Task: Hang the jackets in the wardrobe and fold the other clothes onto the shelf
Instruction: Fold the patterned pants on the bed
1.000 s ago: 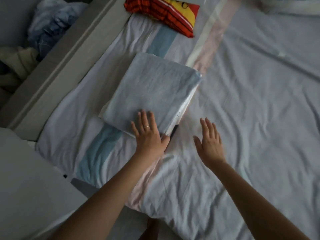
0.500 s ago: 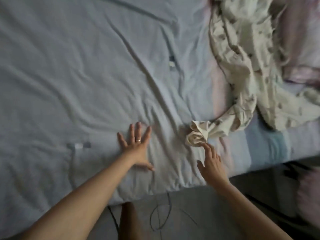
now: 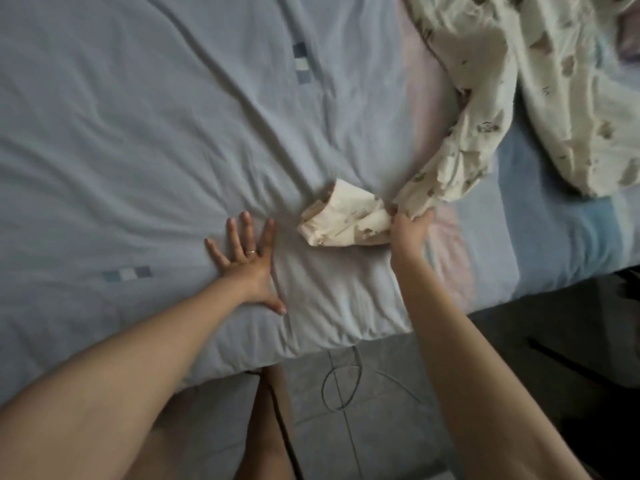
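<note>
**Head cam: right hand now has the next garment**

Head view has swung off the folded blue piece seen a second ago. That one looks done, and it is out of frame now.

- Right hand (image 3: 410,233): half a second ago it was reaching with loose fingers, just short of the fabric. Now it grips the near end of the cream printed garment (image 3: 478,105), where the cloth bunches into a roll. Fingers are curled into the cloth and the tips are hidden.
- Left hand (image 3: 244,261): same spot as before, flat on the bed (image 3: 138,133), fingers spread, holding nothing. It looks like bracing.
- Garment: crumpled on the bed's right side, with the bulk trailing up and away from the grip. The gripped end lies near the bed edge, just right of the left hand but not touching it.
- Can't tell jacket from other clothing — too crumpled. That decides hanger or fold.

My read: a new item cycle has started and the grasp is made. Next it likely needs dragging onto the bare sheet and spreading out. The left hand is free to help.

Cable (image 3: 341,386) lies looped on the floor (image 3: 381,438) by the feet — a possible snag.
</note>
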Action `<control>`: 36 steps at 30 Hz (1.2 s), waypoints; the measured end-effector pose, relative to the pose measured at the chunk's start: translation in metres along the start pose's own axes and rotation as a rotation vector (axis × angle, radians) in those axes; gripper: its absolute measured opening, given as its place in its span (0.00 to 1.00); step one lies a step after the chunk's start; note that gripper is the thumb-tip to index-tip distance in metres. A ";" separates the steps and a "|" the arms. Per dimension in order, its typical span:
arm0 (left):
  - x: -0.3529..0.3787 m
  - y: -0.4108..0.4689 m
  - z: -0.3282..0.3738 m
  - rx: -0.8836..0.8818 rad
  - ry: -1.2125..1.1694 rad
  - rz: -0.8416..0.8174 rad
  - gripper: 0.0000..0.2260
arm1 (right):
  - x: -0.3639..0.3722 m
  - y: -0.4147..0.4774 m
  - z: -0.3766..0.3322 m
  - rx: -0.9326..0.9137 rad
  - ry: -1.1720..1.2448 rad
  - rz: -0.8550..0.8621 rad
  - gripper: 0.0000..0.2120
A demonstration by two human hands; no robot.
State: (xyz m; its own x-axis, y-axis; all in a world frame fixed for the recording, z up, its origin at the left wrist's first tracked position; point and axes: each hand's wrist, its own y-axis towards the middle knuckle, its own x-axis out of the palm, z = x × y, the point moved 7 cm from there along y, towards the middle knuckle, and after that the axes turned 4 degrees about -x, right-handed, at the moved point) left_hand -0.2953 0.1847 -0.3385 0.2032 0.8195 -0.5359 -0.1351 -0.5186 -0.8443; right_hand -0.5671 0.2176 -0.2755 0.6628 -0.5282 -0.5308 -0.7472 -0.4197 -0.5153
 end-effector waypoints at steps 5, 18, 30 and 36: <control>-0.003 -0.006 -0.004 0.050 -0.040 0.184 0.39 | 0.071 -0.118 0.055 -0.012 -0.088 -0.449 0.23; -0.009 -0.075 -0.051 0.285 -1.036 0.080 0.24 | 0.151 -0.284 0.071 -0.458 -0.804 -1.137 0.17; 0.036 -0.166 -0.261 0.005 -0.945 -0.060 0.13 | 0.077 -0.141 -0.017 -0.120 -0.282 0.003 0.49; 0.021 -0.149 -0.254 -0.084 -0.377 0.044 0.11 | 0.139 -0.131 0.011 0.037 -0.419 -0.101 0.14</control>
State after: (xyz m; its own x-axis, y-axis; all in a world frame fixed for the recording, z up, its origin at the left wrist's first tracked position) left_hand -0.0250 0.2167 -0.2255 -0.1741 0.8202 -0.5450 -0.0522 -0.5604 -0.8266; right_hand -0.3768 0.2075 -0.2889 0.7011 -0.1370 -0.6998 -0.6802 -0.4232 -0.5985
